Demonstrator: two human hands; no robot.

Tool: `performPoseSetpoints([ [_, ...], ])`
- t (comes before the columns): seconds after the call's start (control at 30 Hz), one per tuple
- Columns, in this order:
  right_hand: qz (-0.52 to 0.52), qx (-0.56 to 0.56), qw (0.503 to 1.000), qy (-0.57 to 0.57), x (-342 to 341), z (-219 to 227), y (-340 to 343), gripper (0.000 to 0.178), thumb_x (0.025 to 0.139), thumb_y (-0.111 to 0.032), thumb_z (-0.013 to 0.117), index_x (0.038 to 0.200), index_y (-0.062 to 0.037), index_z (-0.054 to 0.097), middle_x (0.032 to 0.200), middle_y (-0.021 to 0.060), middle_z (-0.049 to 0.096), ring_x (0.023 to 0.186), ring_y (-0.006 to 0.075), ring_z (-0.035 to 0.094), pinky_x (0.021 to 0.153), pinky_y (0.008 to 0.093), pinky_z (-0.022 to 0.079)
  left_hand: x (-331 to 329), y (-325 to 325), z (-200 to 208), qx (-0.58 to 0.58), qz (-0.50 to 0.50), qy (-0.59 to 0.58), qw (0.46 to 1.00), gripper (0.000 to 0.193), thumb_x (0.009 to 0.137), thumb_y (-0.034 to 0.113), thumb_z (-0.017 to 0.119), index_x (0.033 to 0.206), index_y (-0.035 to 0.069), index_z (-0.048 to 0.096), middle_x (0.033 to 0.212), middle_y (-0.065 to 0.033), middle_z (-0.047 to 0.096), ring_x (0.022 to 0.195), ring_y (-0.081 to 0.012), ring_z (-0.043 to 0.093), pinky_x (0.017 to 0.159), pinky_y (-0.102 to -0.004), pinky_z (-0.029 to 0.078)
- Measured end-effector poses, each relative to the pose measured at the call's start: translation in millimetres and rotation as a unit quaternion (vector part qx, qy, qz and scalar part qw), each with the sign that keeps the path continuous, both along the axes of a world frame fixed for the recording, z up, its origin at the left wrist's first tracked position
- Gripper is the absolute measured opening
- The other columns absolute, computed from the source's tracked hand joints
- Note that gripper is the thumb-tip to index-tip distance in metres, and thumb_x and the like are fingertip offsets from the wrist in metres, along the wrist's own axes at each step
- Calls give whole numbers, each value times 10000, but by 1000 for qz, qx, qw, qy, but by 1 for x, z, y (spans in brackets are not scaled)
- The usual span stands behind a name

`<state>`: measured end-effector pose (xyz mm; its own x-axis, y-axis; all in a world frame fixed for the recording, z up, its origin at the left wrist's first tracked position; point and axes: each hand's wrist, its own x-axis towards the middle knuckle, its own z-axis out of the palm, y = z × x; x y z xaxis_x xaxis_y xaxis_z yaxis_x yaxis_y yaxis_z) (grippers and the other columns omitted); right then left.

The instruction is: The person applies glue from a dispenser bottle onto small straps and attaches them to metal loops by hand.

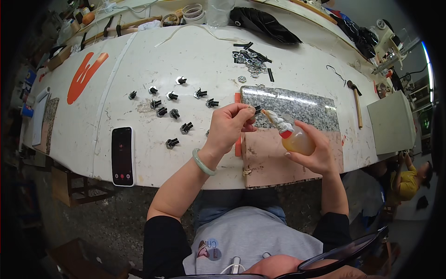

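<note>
Head view, from largest to smallest: a white table (195, 60) filled the field, bearing a granite slab (320, 118) at its right-centre and, on the slab's near part, a pinkish sheet (267, 156). Above these the right hand (318, 151) was closed around a squeeze bottle (299, 142), its thumb on the near side and fingers on the far side. The left hand (230, 123) had thumb and fingers pinched on a small black piece (258, 109), whose free end projected rightward. The governing relation was between the two held things: the bottle's long axis ran from lower right to upper left, so that its white-wrapped nozzle (275, 119) ended just right of the piece. The piece thus lay between the left fingertips and the nozzle, up and left of the right hand, with the left hand nearer. Whether nozzle and piece touched could not be told. Similar black clusters (172, 96) stood farther left.
</note>
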<state>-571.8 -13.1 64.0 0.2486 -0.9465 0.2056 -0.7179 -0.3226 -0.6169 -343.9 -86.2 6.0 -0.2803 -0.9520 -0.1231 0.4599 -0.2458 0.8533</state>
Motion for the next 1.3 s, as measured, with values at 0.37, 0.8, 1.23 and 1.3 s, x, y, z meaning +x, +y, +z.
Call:
performPoseSetpoints([
  [0.37, -14, 13, 1000, 6, -3, 1, -3, 653, 618, -179, 774, 1195, -2, 526, 999, 143, 608, 882, 248, 614, 773, 325, 480, 0, -1, 0, 5, -10, -8, 1000, 153, 855, 98, 572, 865, -44, 629, 695, -41, 565, 584, -86, 546, 610, -283, 576],
  [0.8, 1, -18, 1000, 19, -3, 1, -2, 647, 612, -179, 771, 1187, -6, 530, 993, 155, 606, 878, 268, 616, 773, 332, 482, 1, 2, 1, -25, -7, -27, 999, 148, 851, 91, 593, 899, -40, 644, 671, -38, 584, 546, -79, 544, 601, -269, 559],
  [1.23, 15, -15, 999, 28, -4, -6, 1, 664, 602, -181, 783, 1194, -17, 532, 1024, 149, 603, 917, 252, 605, 801, 328, 471, 1, 2, -3, -35, -4, -20, 999, 160, 861, 89, 565, 918, -43, 634, 690, -20, 564, 593, -67, 527, 628, -287, 575],
  [1.3, 20, -16, 999, 40, -5, -8, 0, 685, 594, -177, 786, 1208, -20, 527, 1070, 144, 598, 959, 232, 596, 834, 323, 463, 1, 1, -5, -45, -13, -14, 999, 156, 862, 89, 558, 910, -40, 630, 688, -16, 556, 593, -64, 523, 635, -294, 578],
])
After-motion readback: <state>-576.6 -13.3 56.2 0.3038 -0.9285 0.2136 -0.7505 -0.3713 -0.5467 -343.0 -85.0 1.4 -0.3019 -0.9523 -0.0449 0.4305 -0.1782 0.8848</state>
